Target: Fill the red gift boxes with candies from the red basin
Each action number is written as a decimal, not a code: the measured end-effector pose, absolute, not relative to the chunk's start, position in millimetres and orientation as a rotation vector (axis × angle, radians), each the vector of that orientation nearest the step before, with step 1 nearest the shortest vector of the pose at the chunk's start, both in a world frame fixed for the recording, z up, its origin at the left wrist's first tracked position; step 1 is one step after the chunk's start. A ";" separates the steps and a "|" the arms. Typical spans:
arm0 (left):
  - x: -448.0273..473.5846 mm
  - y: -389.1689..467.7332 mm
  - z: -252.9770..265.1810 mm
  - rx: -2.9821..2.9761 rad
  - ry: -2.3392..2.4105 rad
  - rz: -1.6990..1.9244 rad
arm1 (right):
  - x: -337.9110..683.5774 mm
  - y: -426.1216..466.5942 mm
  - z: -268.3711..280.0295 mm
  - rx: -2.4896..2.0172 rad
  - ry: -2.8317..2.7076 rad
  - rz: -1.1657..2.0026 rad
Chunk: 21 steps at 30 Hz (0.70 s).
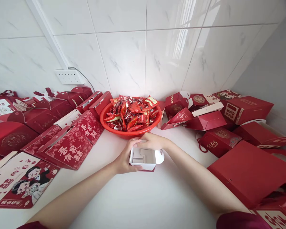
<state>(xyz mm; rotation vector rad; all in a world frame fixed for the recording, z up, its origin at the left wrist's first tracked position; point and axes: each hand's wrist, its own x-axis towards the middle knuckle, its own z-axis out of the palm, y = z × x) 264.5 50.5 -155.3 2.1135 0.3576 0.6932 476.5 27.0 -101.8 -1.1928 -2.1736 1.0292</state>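
A small open gift box (145, 166), white inside with a red outer side, sits in front of me. My left hand (125, 158) is closed around its left side, with the thumb along the near edge. My right hand (153, 141) bends over the far edge, its fingertips meeting the left hand's fingers; some of its fingers are hidden. A rounded white flap with a hole sticks out at the box's right end. Just beyond my hands stands a red plastic basin (131, 133) heaped with red-wrapped sweets (133, 111).
Red gift boxes (47, 113) stand in rows on the left, with a couple-printed box (26, 184) nearest. More red boxes (255, 171) lie jumbled on the right. Behind the white table (133, 203) rises a tiled wall with a power strip (70, 77).
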 end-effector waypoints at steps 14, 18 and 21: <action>263.6 49.9 -156.6 2.189 0.327 0.743 | 468.8 12.9 -74.9 -1.712 -2.264 0.809; 261.5 49.4 -159.0 2.200 0.343 0.722 | 475.9 -3.2 -55.3 -1.839 -2.368 0.736; 259.7 50.2 -163.2 2.189 0.326 0.727 | 486.6 -19.9 -40.5 -1.818 -2.354 0.697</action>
